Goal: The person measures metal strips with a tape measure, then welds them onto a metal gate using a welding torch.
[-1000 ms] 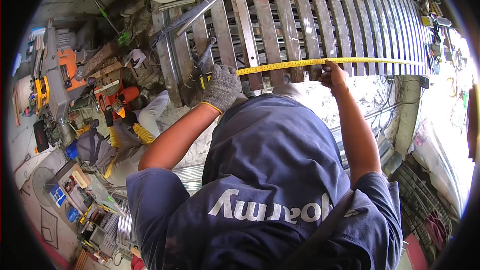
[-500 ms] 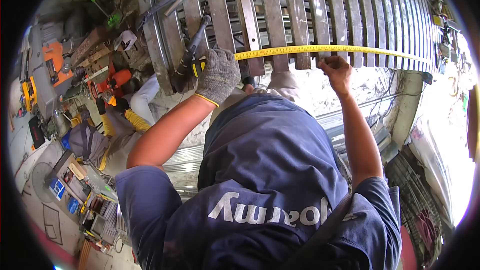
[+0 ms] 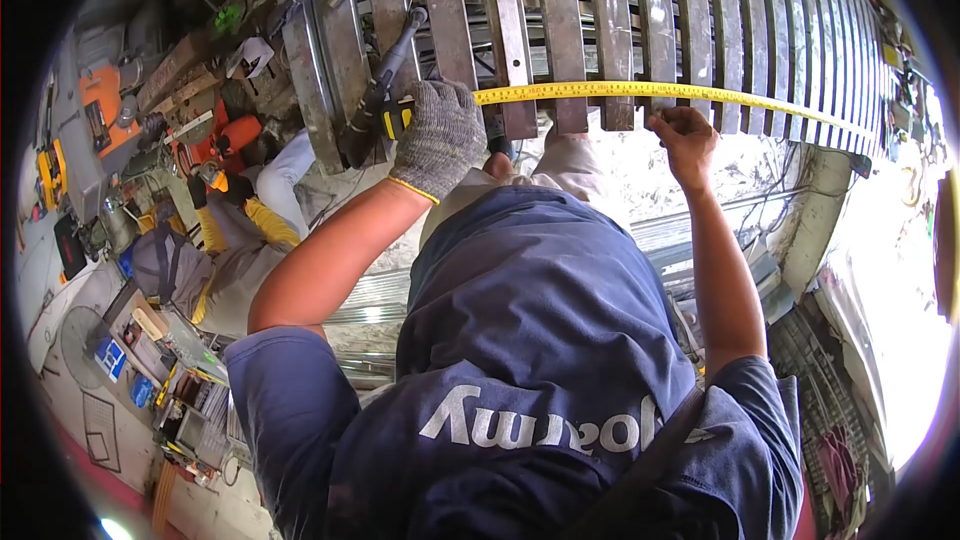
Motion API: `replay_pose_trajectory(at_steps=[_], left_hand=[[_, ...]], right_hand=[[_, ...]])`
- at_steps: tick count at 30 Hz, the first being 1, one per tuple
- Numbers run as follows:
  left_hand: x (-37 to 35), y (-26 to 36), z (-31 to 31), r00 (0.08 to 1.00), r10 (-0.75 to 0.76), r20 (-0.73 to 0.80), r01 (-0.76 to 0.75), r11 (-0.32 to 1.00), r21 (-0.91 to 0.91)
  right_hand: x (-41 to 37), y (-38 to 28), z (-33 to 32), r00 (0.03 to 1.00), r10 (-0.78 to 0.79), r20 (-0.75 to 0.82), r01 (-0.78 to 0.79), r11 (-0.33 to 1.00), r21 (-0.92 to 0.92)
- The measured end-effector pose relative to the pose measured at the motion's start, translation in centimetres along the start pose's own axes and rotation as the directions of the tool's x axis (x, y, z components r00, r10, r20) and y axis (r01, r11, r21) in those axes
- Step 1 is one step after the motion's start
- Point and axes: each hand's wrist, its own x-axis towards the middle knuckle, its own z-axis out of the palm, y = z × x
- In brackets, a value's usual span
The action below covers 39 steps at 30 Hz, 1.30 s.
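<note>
My left hand (image 3: pixel 437 140), in a grey knitted glove with a yellow cuff, is closed around a tape measure (image 3: pixel 397 121) whose black and yellow case shows beside the glove. The yellow tape blade (image 3: pixel 620 89) runs out to the right across the ends of a row of metal slats (image 3: pixel 560 20). My bare right hand (image 3: pixel 688 147) is just below the blade, fingers curled and fingertips pinched by a slat end. Whatever lies between those fingertips, if anything, is hidden. Left of the glove, a dark long-necked power tool (image 3: pixel 385 85) lies across the slats.
At the left, a person in a grey cap (image 3: pixel 170 265) and yellow sleeves crouches near an orange power tool (image 3: pixel 237 136). A round fan (image 3: pixel 82 345) and tools crowd the lower left. Metal lengths (image 3: pixel 370 310) lie on the floor. A post (image 3: pixel 815 210) stands at right.
The view has shifted slightly, and the slats appear a little farther right. My right hand appears slightly right, its fingers more curled. My left hand still grips the tape measure, with the blade still extended.
</note>
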Motion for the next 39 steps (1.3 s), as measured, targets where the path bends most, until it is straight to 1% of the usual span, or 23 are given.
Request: replay_pose_trajectory(at_steps=[4, 7, 10, 16, 19, 25, 27, 34, 39], left_hand=[[-0.1, 0.0, -0.2, 1.0, -0.007, -0.022, 0.007, 1.0, 0.003], [0.0, -0.1, -0.3, 1.0, -0.003, -0.007, 0.003, 1.0, -0.027], [-0.1, -0.3, -0.6, 0.997, -0.025, -0.069, 0.026, 0.999, 0.024], [-0.1, -0.3, -0.1, 0.996, -0.025, -0.08, 0.027, 0.999, 0.021], [0.0, 0.0, 0.1, 1.0, 0.004, 0.011, -0.003, 1.0, -0.025], [0.1, 0.1, 0.2, 1.0, -0.006, 0.02, 0.007, 1.0, -0.027], [0.0, 0.0, 0.2, 1.0, 0.007, 0.012, -0.007, 1.0, 0.003], [0.0, -0.1, 0.2, 0.999, 0.026, 0.035, -0.026, 1.0, 0.003], [0.0, 0.0, 0.6, 1.0, 0.021, 0.01, -0.021, 1.0, 0.01]], right_hand=[[0.0, 0.0, 0.1, 1.0, 0.012, 0.001, -0.012, 1.0, -0.003], [-0.1, 0.0, 0.0, 1.0, 0.008, 0.004, -0.008, 1.0, 0.011], [-0.1, 0.1, 0.0, 1.0, 0.007, 0.011, -0.007, 1.0, 0.005], [-0.3, -0.6, -0.1, 1.0, 0.013, 0.013, -0.013, 1.0, -0.028], [-0.3, -0.7, -0.1, 1.0, 0.015, 0.01, -0.014, 0.999, -0.042], [-0.1, -0.3, -0.2, 1.0, 0.007, 0.017, -0.006, 0.998, -0.06], [-0.1, -0.5, -0.2, 1.0, 0.007, 0.015, -0.006, 0.998, -0.066], [-0.1, -0.4, 0.0, 1.0, 0.016, 0.018, -0.015, 0.999, -0.032], [-0.2, -0.7, 0.1, 1.0, 0.014, 0.013, -0.014, 1.0, 0.001]])
